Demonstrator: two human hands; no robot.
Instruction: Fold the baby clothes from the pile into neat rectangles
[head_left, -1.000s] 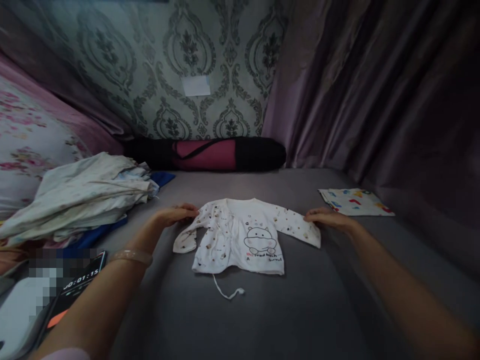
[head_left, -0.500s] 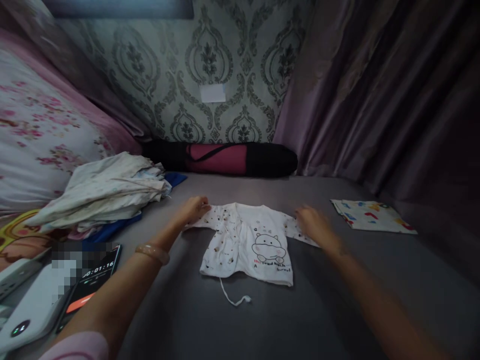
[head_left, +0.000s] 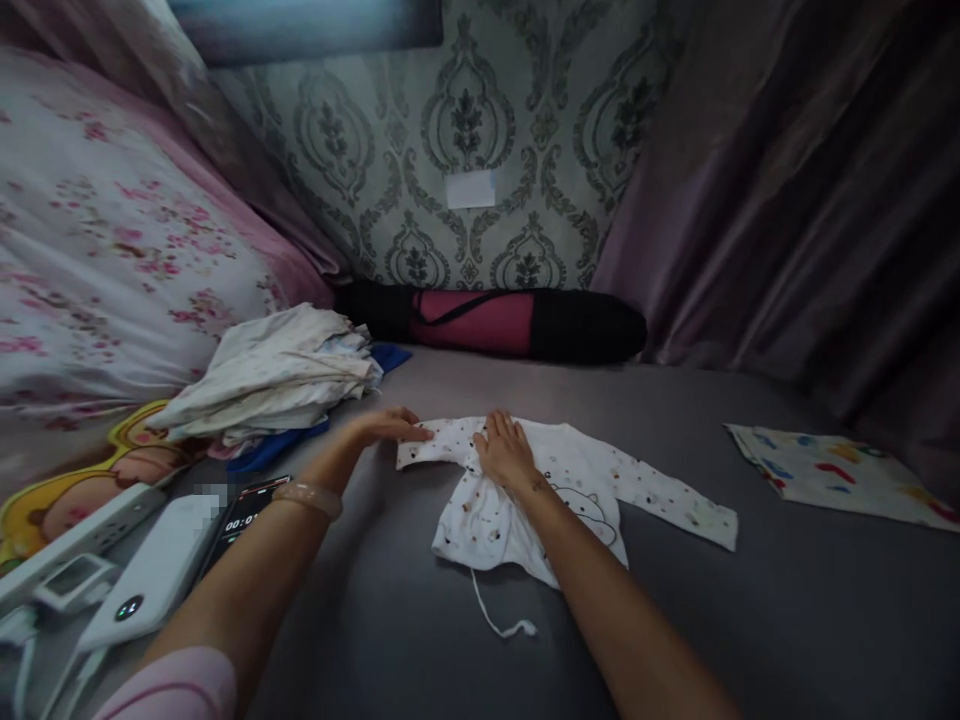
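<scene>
A small white printed jacket [head_left: 581, 465] lies spread on the grey surface [head_left: 750, 630], directly in front of the person, its far sleeve [head_left: 673, 497] stretched out to the right and a thin tie [head_left: 491, 615] trailing from its hem. It looks light, soft and limp, so I would expect it to wrinkle or slide readily rather than break; the shoulder seams and cuffs seem the surest places to take hold, with a flat palm to steady the body.

The right hand [head_left: 506, 452] lies flat over the front near the neckline, fingers extended and grasping nothing, its forearm hiding part of the cartoon animal. The left hand [head_left: 381, 424] is at the other sleeve, fingertips upon the cloth; whether they pinch it is hard to make out in this dim light.

To the left are a rumpled pile of clothes [head_left: 277, 365], a phone [head_left: 231, 528], a white power bank [head_left: 154, 565] and a power strip [head_left: 86, 540]. A folded patterned cloth [head_left: 847, 475] lies to the right, and a black-and-pink bag [head_left: 480, 322] lies along the wall [head_left: 517, 110].
</scene>
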